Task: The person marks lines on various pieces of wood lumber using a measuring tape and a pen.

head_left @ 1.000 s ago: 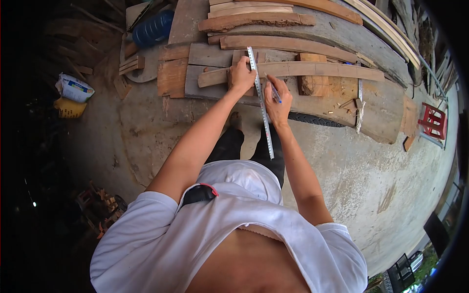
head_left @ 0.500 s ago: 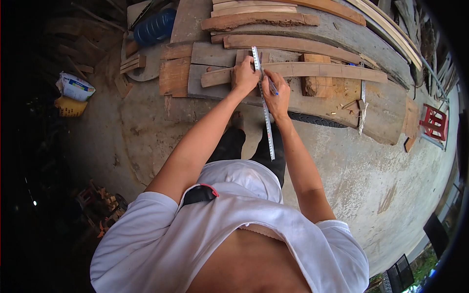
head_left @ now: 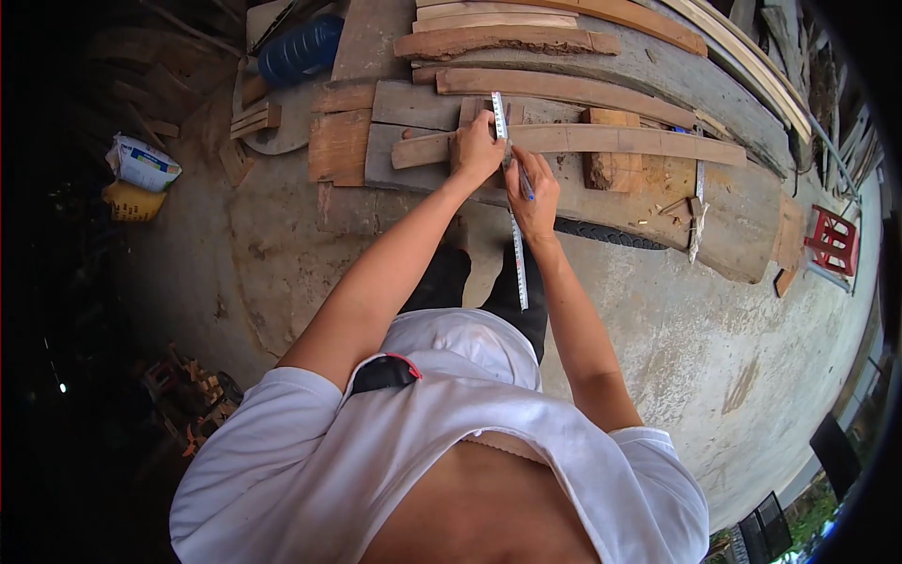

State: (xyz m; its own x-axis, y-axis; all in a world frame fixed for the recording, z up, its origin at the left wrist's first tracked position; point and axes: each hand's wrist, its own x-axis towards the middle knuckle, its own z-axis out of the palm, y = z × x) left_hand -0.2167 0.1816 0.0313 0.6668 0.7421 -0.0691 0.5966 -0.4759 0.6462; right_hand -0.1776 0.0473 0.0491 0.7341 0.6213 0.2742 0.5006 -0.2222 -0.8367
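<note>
A long white ruler strip [head_left: 520, 268] with printed marks runs across a curved wooden strip [head_left: 648, 141] and hangs past the bench edge toward my legs. My left hand [head_left: 477, 150] is closed at the ruler's far part, pressing it on the wood with thumb and fingers. Just to the right, my right hand [head_left: 534, 195] grips a blue pen [head_left: 529, 194], its fingers bent close beside the ruler. The pen's tip is hard to make out. Under the curved strip, a thick wooden block [head_left: 611, 171] lies on the plank bench [head_left: 695, 211].
More curved wood strips [head_left: 554, 85] lie farther back on the bench. A blue plastic bottle [head_left: 301, 49] rests at the far left, with sacks [head_left: 141, 179] on the floor. A tire [head_left: 606, 233] shows beneath the bench, and a red stool [head_left: 832, 240] stands right.
My right hand with the pen has drawn back slightly toward my body. My left hand and the ruler keep nearly the same place on the wood; the view has shifted a little.
</note>
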